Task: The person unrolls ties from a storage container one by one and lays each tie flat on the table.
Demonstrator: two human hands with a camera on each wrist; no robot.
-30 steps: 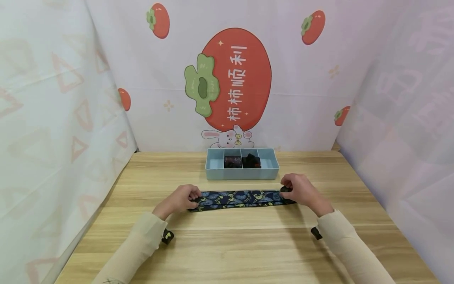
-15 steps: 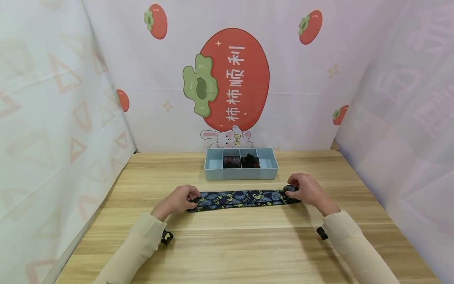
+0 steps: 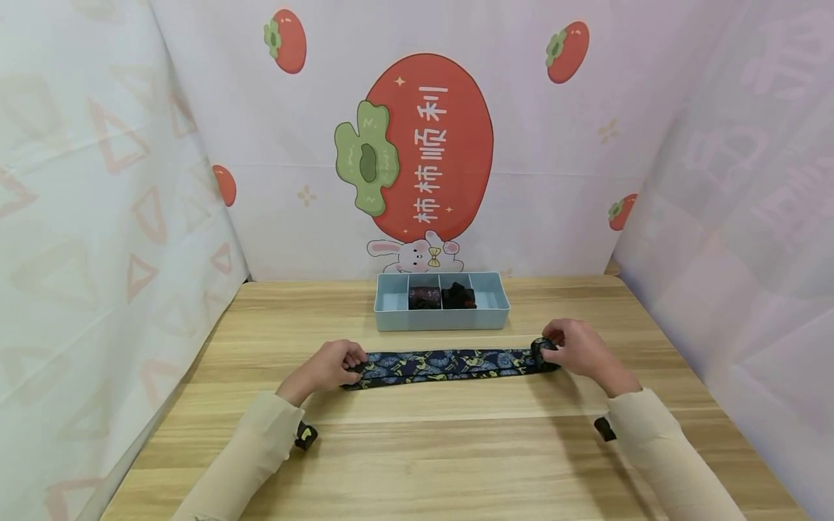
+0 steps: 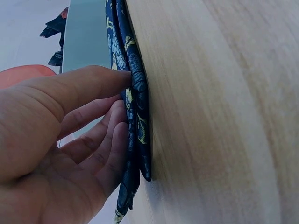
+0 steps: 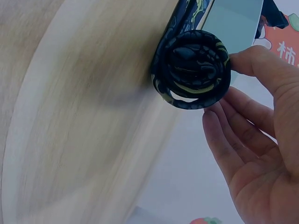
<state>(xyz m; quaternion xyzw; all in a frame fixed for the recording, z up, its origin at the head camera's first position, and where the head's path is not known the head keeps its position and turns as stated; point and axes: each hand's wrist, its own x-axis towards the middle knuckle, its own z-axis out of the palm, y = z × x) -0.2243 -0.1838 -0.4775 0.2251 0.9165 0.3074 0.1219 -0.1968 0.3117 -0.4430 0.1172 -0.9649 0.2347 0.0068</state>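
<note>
A navy necktie with blue and yellow figures lies folded lengthwise across the wooden table. Its right end is wound into a loose roll, seen end-on in the right wrist view. My right hand holds this roll between thumb and fingers, the coils showing a small gap at the bottom. At the opposite end, my left hand pinches the flat layers, thumb tip on the tie and fingertips against its far side. The left wrist view shows two layered ends hanging past the fingers.
Behind the tie stands a light blue divided box. Its two middle compartments hold a dark rolled item and a black bundle; the outer two are bare. A printed curtain encloses the table at the back and sides.
My right hand has shifted to the right with the roll, and the flat stretch of necktie has grown longer. The left hand has stayed at its end.
</note>
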